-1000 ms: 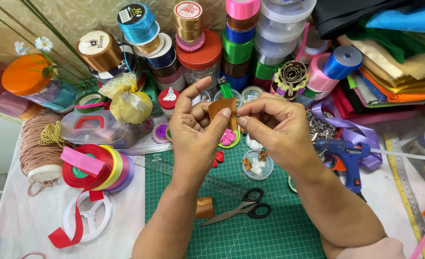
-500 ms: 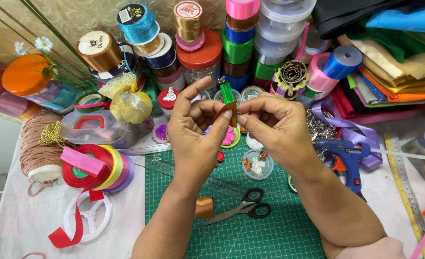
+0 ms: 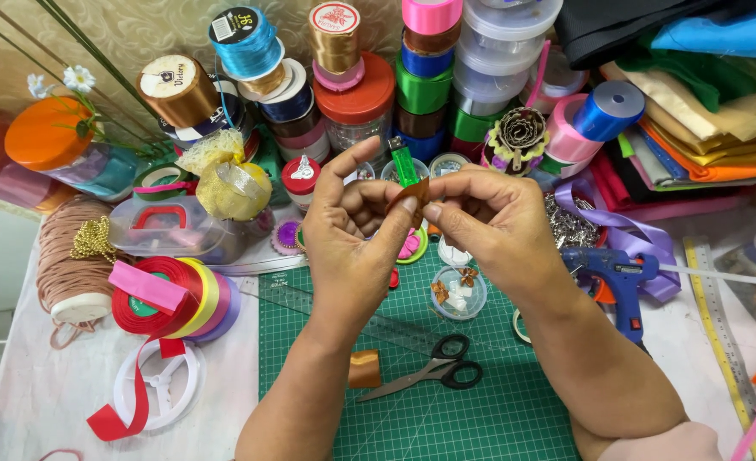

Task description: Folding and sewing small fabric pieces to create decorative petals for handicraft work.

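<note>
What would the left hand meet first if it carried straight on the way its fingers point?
The left hand points up and away across the table. It would probably first meet the green lighter just beyond its fingertips, then the red-lidded jar, though depth is hard to judge.

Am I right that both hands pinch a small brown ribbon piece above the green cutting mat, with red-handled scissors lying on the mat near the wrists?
Not quite: the scissors have black handles, not red, as the head view shows. The rest holds: the left hand and right hand pinch the brown ribbon piece above the green cutting mat.
</note>
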